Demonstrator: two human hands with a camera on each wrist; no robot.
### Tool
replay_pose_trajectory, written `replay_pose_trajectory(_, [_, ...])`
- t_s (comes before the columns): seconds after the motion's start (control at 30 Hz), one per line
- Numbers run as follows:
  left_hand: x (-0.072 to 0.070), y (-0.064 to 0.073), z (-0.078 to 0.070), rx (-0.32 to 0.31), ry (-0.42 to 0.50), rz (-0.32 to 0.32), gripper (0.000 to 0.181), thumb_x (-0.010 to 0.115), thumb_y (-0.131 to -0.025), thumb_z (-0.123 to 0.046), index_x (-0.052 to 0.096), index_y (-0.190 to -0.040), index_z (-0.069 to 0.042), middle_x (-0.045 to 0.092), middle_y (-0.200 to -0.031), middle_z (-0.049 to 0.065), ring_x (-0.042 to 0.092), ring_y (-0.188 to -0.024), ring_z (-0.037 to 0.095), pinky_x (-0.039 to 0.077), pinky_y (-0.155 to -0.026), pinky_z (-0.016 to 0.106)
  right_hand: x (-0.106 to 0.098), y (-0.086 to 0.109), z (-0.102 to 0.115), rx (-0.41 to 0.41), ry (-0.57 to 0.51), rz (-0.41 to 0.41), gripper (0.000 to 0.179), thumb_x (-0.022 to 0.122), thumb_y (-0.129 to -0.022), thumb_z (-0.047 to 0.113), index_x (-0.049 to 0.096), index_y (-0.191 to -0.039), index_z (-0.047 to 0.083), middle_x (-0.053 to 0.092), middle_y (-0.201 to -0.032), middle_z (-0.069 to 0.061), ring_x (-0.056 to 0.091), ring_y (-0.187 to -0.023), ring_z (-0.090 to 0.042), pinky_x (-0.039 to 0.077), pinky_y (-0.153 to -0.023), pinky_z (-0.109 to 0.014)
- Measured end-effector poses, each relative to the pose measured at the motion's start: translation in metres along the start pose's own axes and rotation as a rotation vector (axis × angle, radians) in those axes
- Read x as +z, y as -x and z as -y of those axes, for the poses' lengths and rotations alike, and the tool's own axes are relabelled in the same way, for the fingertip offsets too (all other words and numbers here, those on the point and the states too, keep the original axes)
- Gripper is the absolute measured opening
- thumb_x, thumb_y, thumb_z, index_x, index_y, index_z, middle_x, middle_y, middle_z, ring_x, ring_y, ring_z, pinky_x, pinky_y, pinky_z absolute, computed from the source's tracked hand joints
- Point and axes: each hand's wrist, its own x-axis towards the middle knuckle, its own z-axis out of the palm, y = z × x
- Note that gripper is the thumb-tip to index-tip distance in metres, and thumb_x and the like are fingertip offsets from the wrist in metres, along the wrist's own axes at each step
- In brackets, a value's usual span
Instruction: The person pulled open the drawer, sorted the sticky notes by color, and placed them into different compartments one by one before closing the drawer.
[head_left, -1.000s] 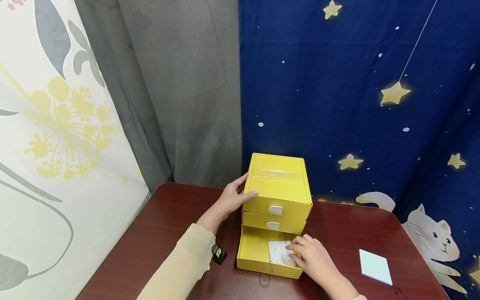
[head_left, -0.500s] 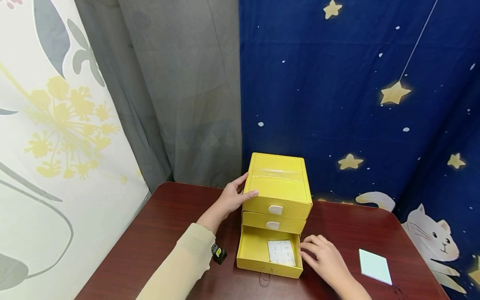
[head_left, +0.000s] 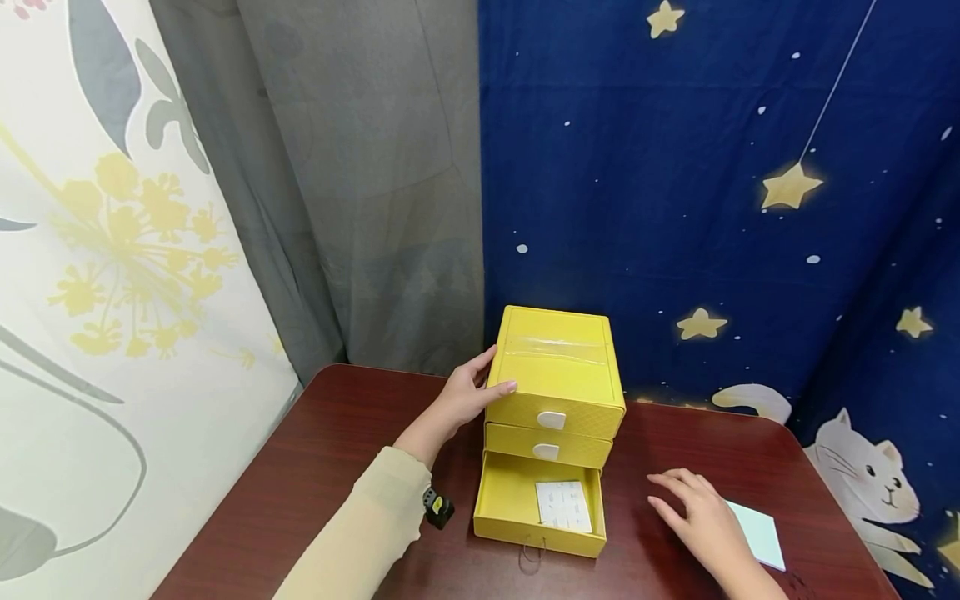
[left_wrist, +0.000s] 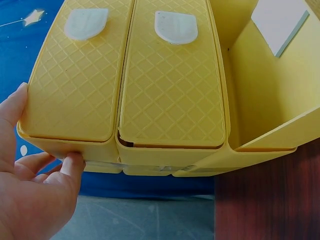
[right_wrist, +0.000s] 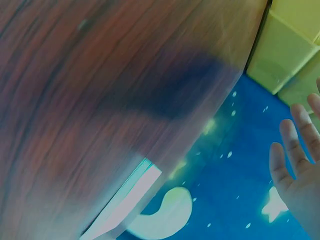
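Note:
A yellow drawer box [head_left: 558, 358] stands on the table, its bottom drawer [head_left: 502, 492] pulled out. In that drawer lies a white printed pad [head_left: 564, 506], also visible in the left wrist view. My left hand [head_left: 465, 396] holds the box's front left corner, thumb over the top front edge and bent fingers against the side. To the right of the drawer, my right hand [head_left: 701, 521] hovers with relaxed fingers, holding nothing. Partly hidden behind it is a pale green note pad [head_left: 761, 536] on the table.
The two upper drawers are pushed in, each with a white tab [head_left: 551, 420]. Clear tape [head_left: 555, 350] crosses the box top. A wire loop [head_left: 532, 554] sits at the bottom drawer's front. Behind the dark red table [head_left: 360, 417] hang a grey curtain [head_left: 390, 183] and a blue starry curtain [head_left: 645, 183].
My right hand has left the white pad in the bottom drawer and moved right, to beside the green note pad. The left hand and the drawer box have stayed put.

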Motion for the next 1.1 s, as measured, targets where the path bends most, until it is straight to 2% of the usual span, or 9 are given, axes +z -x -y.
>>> replay_pose_trajectory(0.1, [0.000, 0.000, 0.000, 0.002, 0.001, 0.002, 0.087, 0.074, -0.081, -0.038, 0.025, -0.151, -0.021, 0.025, -0.156, 0.002, 0.027, -0.142, 0.020, 0.034, -0.110, 0.039, -0.004, 0.001, -0.008, 0.065, -0.010, 0.079, 0.034, 0.076, -0.079, 0.026, 0.069, -0.111, 0.015, 0.064, -0.104, -0.003, 0.059, -0.096, -0.026, 0.052, -0.077, -0.051])
replay_pose_trajectory(0.23, [0.000, 0.000, -0.001, 0.001, 0.000, 0.000, 0.086, 0.074, -0.081, -0.038, 0.026, -0.151, -0.023, 0.025, -0.156, 0.002, 0.027, -0.142, 0.020, 0.034, -0.110, 0.039, -0.005, 0.005, -0.019, 0.107, -0.013, 0.140, 0.044, 0.074, -0.081, 0.029, 0.064, -0.120, 0.010, 0.060, -0.115, -0.011, 0.055, -0.105, -0.033, 0.047, -0.083, -0.057])
replay_pose_trajectory(0.47, [0.000, 0.001, -0.002, -0.005, 0.001, -0.002, 0.087, 0.074, -0.080, -0.039, 0.025, -0.151, -0.022, 0.025, -0.156, 0.001, 0.026, -0.143, 0.020, 0.033, -0.111, 0.039, -0.004, 0.011, -0.037, 0.153, 0.009, 0.216, 0.061, 0.069, -0.083, 0.041, 0.055, -0.129, 0.003, 0.048, -0.130, -0.025, 0.045, -0.115, -0.046, 0.039, -0.088, -0.067])
replay_pose_trajectory(0.67, [0.000, 0.002, -0.002, -0.003, -0.002, -0.003, 0.088, 0.074, -0.080, -0.039, 0.025, -0.151, -0.020, 0.025, -0.156, 0.001, 0.026, -0.143, 0.020, 0.033, -0.111, 0.040, -0.006, 0.015, -0.047, 0.169, 0.059, 0.240, 0.071, 0.067, -0.084, 0.046, 0.050, -0.132, -0.003, 0.040, -0.136, -0.033, 0.037, -0.122, -0.053, 0.033, -0.095, -0.070])
replay_pose_trajectory(0.9, [0.000, 0.001, 0.000, 0.003, -0.006, 0.003, 0.086, 0.073, -0.082, -0.037, 0.025, -0.151, -0.020, 0.025, -0.156, 0.002, 0.026, -0.143, 0.021, 0.033, -0.111, 0.039, -0.009, 0.019, -0.060, 0.266, 0.077, 0.344, 0.084, 0.058, -0.085, 0.058, 0.039, -0.138, -0.004, 0.028, -0.141, -0.037, 0.026, -0.127, -0.057, 0.030, -0.087, -0.078])
replay_pose_trajectory(1.1, [0.000, 0.000, 0.000, 0.008, -0.001, 0.005, 0.086, 0.073, -0.082, -0.036, 0.025, -0.151, -0.019, 0.024, -0.156, 0.003, 0.025, -0.143, 0.021, 0.032, -0.112, 0.039, -0.012, 0.020, -0.075, 0.346, 0.033, 0.424, 0.093, 0.052, -0.085, 0.064, 0.031, -0.141, -0.008, 0.019, -0.142, -0.041, 0.017, -0.128, -0.060, 0.025, -0.090, -0.079])
